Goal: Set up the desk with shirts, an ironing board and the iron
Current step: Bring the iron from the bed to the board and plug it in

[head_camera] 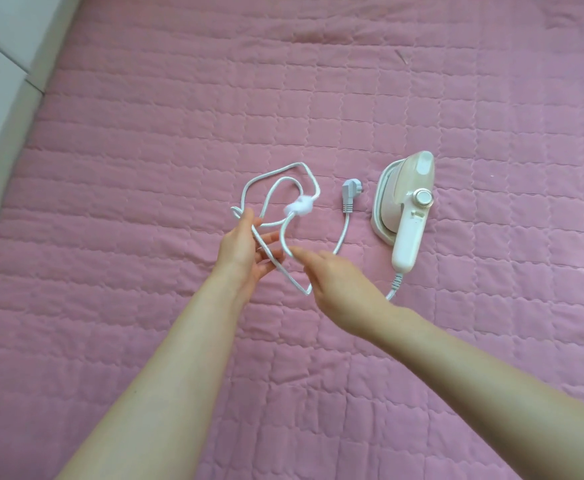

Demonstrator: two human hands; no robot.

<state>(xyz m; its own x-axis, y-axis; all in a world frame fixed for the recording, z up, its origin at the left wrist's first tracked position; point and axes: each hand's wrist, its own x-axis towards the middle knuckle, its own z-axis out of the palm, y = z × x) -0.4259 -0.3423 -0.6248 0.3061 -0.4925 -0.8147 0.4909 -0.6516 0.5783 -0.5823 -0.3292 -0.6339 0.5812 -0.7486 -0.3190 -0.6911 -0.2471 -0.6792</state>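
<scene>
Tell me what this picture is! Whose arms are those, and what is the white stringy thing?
The picture comes from one camera worn on a person's head, looking down, so the two bare arms are that person's own. Below them lies a pink quilted cover. On it rests a small pink and white iron with a round dial. The stringy thing is the iron's long white power cord, looped, with a white fuzzy tie around it, and it ends in a grey plug lying on the cover. The left hand holds loops of the cord. The right hand reaches towards the cord; it is blurred, so its grip is unclear.
</scene>
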